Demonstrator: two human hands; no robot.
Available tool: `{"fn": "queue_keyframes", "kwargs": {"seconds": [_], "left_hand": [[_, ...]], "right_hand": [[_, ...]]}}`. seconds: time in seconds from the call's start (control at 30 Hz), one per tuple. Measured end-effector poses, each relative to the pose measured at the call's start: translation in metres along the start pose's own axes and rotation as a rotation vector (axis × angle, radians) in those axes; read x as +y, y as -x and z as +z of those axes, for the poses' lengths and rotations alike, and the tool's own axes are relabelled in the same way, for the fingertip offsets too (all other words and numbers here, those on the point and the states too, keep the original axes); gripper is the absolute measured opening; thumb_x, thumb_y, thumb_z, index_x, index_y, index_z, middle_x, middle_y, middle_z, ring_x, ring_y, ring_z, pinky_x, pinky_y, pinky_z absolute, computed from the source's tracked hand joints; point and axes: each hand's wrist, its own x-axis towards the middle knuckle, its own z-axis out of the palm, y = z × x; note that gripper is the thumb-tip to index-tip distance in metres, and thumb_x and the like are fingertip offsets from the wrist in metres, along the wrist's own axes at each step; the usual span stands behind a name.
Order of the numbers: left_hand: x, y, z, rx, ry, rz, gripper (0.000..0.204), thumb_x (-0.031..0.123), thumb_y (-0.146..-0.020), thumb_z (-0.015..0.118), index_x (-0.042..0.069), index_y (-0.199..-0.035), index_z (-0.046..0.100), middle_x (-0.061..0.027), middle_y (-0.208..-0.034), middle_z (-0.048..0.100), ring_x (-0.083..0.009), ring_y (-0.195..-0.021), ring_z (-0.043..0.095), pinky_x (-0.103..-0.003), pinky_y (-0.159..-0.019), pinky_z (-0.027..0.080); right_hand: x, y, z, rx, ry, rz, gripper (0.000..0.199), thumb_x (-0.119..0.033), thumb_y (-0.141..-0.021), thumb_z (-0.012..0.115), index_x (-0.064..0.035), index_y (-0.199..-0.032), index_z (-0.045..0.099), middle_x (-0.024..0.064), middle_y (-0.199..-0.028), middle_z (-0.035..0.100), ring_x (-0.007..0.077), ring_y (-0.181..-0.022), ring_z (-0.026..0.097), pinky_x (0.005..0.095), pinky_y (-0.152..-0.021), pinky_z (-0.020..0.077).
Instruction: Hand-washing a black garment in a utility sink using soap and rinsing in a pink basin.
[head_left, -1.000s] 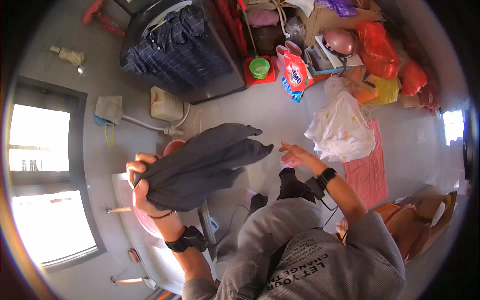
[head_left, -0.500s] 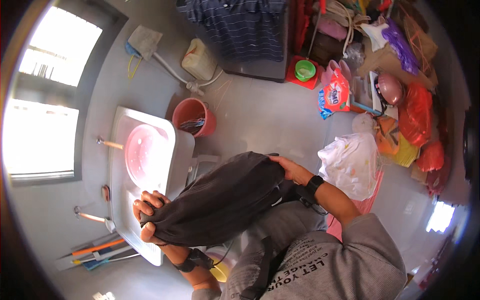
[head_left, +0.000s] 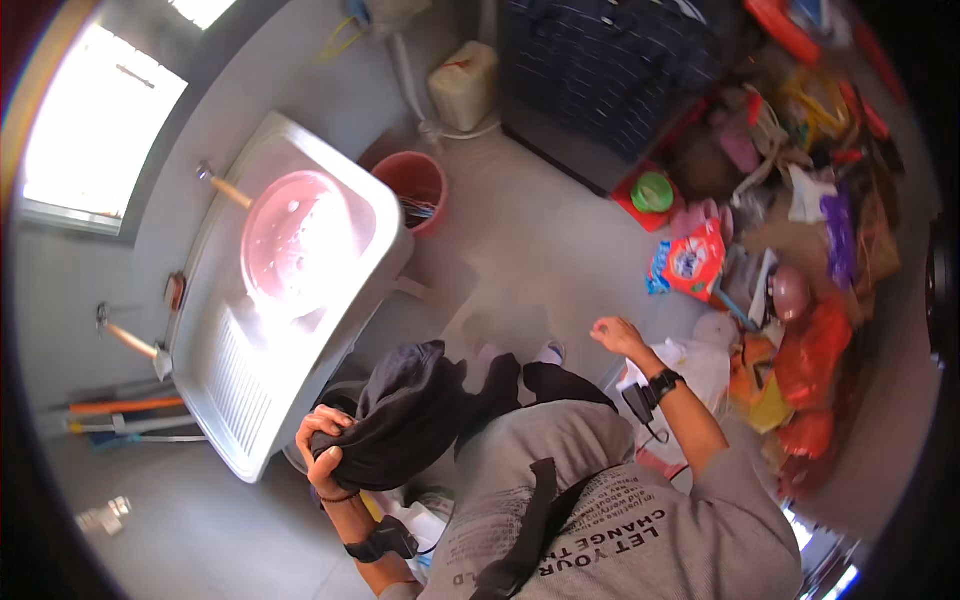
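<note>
A dark grey garment [head_left: 400,415], bunched and hanging in folds, is gripped at its near left end by my left hand [head_left: 325,440], with the fingers wrapped round the cloth. The garment's own kind cannot be made out. It hangs just right of the sink's near corner, close to my body. My right hand [head_left: 618,335] is apart from it, out over the floor to the right. Its fingers look curled together, and nothing shows in them. The nearest thing below that hand is a white plastic bag [head_left: 690,375].
On the left is a white sink [head_left: 225,375] with a pink basin [head_left: 262,255] in it. A red bucket [head_left: 410,180] stands beyond. A striped dark shirt [head_left: 610,70] lies over a dark box-like unit. Detergent bag [head_left: 692,260], green cup [head_left: 652,192] and red bags [head_left: 815,350] crowd the right.
My right hand has let go of the garment and moved right. The cloth, stretched between both hands before, now hangs bunched from my left hand. The view has turned.
</note>
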Motion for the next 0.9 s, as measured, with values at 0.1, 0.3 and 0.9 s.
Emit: {"fn": "queue_keyframes", "kwargs": {"seconds": [0.1, 0.3, 0.9], "left_hand": [[-0.020, -0.006, -0.017, 0.011, 0.032, -0.086, 0.032, 0.020, -0.052, 0.062, -0.001, -0.073, 0.052, -0.0162, -0.078, 0.055, -0.0217, -0.075, 0.051, -0.030, -0.074, 0.041], [-0.038, -0.006, -0.039, 0.044, 0.045, -0.224, 0.034, 0.022, -0.051, 0.065, -0.002, -0.072, 0.053, -0.0162, -0.075, 0.055, -0.0212, -0.072, 0.050, -0.028, -0.071, 0.040], [-0.113, -0.088, 0.062, -0.043, 0.337, -0.892, 0.034, 0.018, -0.057, 0.069, -0.003, -0.082, 0.060, -0.0179, -0.081, 0.061, -0.0265, -0.078, 0.059, -0.033, -0.075, 0.046]], "right_hand": [[0.007, -0.006, -0.012, 0.004, 0.042, 0.028, 0.031, -0.037, -0.077, 0.060, -0.0111, -0.093, 0.064, 0.0133, -0.093, 0.065, 0.0317, -0.094, 0.059, 0.0411, -0.082, 0.0457], [-0.032, -0.045, -0.051, -0.128, 0.154, 0.029, 0.030, -0.033, -0.078, 0.059, -0.0113, -0.098, 0.063, 0.0142, -0.097, 0.064, 0.0320, -0.099, 0.057, 0.0413, -0.084, 0.0448], [0.014, -0.361, -0.181, -0.308, 0.146, 0.102, 0.025, -0.030, -0.079, 0.059, -0.0102, -0.092, 0.066, 0.0152, -0.093, 0.064, 0.0327, -0.094, 0.059, 0.0411, -0.082, 0.0462]]}}
